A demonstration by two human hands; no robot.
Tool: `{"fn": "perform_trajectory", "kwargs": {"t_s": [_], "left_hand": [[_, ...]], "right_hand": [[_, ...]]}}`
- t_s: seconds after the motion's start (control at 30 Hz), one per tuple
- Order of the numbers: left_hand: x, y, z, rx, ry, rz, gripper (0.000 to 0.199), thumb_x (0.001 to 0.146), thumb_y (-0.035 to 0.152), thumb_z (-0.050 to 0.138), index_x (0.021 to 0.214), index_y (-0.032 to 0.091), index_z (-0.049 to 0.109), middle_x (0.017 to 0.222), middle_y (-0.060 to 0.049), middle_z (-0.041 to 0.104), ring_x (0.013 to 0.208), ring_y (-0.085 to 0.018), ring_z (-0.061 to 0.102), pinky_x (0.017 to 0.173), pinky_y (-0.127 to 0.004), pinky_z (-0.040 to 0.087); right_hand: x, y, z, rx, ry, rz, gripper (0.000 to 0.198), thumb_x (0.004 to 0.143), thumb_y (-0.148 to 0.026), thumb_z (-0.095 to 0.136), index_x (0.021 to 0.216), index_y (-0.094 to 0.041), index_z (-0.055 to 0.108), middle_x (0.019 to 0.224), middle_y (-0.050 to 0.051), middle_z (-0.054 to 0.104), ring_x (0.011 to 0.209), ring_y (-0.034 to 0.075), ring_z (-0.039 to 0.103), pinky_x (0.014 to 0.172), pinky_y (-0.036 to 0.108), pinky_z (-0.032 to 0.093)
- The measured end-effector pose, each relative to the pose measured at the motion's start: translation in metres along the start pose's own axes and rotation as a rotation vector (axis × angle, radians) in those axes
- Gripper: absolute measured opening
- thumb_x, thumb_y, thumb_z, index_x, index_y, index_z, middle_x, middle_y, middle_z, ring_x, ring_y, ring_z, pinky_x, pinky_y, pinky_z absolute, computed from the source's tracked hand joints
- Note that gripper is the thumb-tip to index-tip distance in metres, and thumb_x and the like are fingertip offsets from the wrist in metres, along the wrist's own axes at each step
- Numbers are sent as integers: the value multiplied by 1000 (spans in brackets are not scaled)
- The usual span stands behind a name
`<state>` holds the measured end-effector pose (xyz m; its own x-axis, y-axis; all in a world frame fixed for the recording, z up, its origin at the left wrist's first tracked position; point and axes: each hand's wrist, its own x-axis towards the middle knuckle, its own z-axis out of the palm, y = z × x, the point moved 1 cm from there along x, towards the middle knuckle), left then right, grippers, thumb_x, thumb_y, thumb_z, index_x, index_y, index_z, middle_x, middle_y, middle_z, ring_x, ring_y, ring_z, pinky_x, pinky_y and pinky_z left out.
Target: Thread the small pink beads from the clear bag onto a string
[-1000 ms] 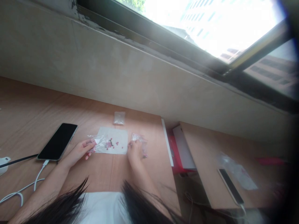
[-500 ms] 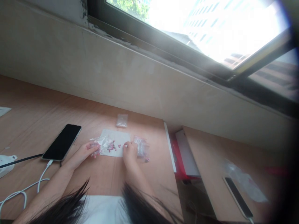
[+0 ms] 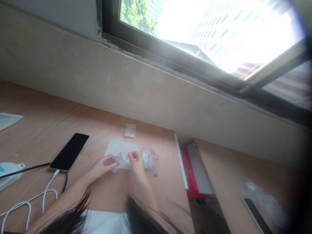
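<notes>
A white sheet (image 3: 112, 147) lies on the wooden table. My left hand (image 3: 107, 163) is at its left edge, thumb and fingers curved around part of a clear plastic bag (image 3: 115, 170) with pink beads in it. Blur hides how much of the bag lies under the hand. Small pink and dark beads (image 3: 120, 154) show between my hands. My right hand (image 3: 136, 160) is closed over the sheet's right side, thumb and finger pinched. Whatever is in the pinch is too small to make out. Just right of it lies a clear zip bag (image 3: 149, 159) with a pinkish edge.
A small clear packet (image 3: 130, 131) lies behind the sheet. At left are a black phone (image 3: 70, 151), a white cable (image 3: 44, 198) and a white power strip (image 3: 11, 172). Past a gap with a red folder (image 3: 191, 175), another table (image 3: 224, 169) holds a phone (image 3: 257, 214).
My left hand has moved right with the bag, from beside the sheet to over it, close to my right hand. My right hand stays pinched. The view has shifted slightly.
</notes>
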<state>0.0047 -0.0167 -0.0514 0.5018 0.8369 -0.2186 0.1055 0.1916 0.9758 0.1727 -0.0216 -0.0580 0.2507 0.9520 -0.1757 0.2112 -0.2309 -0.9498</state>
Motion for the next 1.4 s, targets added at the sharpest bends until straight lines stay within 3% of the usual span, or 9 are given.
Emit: {"fn": "perform_trajectory", "kwargs": {"t_s": [0.13,0.23,0.33,0.5,0.67,0.9,1.1,1.23,1.4], "left_hand": [[-1,18,-10,86,-26,0,26,77,38,47,91,17,53,96,-4,55,95,-17,49,83,-25,38],[5,28,-12,143,-8,-23,28,78,41,43,86,17,52,86,-2,55,83,-15,50,72,-23,40],[13,31,-9,215,-9,-5,30,78,43,42,77,15,53,74,-1,53,71,-14,50,65,-22,39],[17,31,-1,269,21,65,34,78,45,41,70,15,54,72,-3,55,73,-16,51,67,-23,38],[9,42,6,267,-57,-17,33,78,46,40,78,16,56,78,-1,57,79,-16,52,71,-23,37],[20,24,3,323,-11,33,34,75,46,43,81,17,60,84,-2,60,83,-19,51,72,-24,36],[19,24,0,307,-79,5,35,78,47,39,78,18,59,80,-1,60,81,-17,53,72,-23,36],[18,29,-6,310,-35,1,36,78,46,40,74,16,59,76,-2,59,77,-17,53,70,-23,37],[23,18,-12,315,-76,-10,36,78,46,39,75,17,60,80,-2,61,80,-18,54,72,-24,36]], "right_hand": [[-5,-6,-4,-144,47,-105,15,75,-26,40,69,-14,47,72,4,52,69,15,47,64,25,35],[-12,-14,-2,-227,64,-168,16,77,-23,36,65,-15,42,69,4,49,66,14,44,60,24,34],[-18,-17,-1,-219,24,-147,16,78,-24,37,67,-15,44,73,4,49,69,14,44,62,24,34],[-19,-11,-4,-102,-115,-81,17,77,-30,43,71,-14,49,73,2,51,69,13,45,62,22,33],[-15,-4,-4,-146,-29,-85,12,73,-21,42,64,-14,46,67,2,49,65,13,44,58,22,30],[-15,-5,2,7,-162,-81,19,71,-31,49,66,-14,53,69,4,55,68,16,48,62,24,34],[-8,-1,-4,-69,-68,-38,12,64,-24,54,59,-14,56,63,3,56,64,16,49,59,24,33],[-1,13,-3,43,-123,20,26,65,-38,55,58,-13,57,62,6,57,62,16,50,61,25,35],[4,22,-4,166,-100,29,35,58,-47,58,49,-15,49,53,4,51,55,14,47,57,25,35]]}}
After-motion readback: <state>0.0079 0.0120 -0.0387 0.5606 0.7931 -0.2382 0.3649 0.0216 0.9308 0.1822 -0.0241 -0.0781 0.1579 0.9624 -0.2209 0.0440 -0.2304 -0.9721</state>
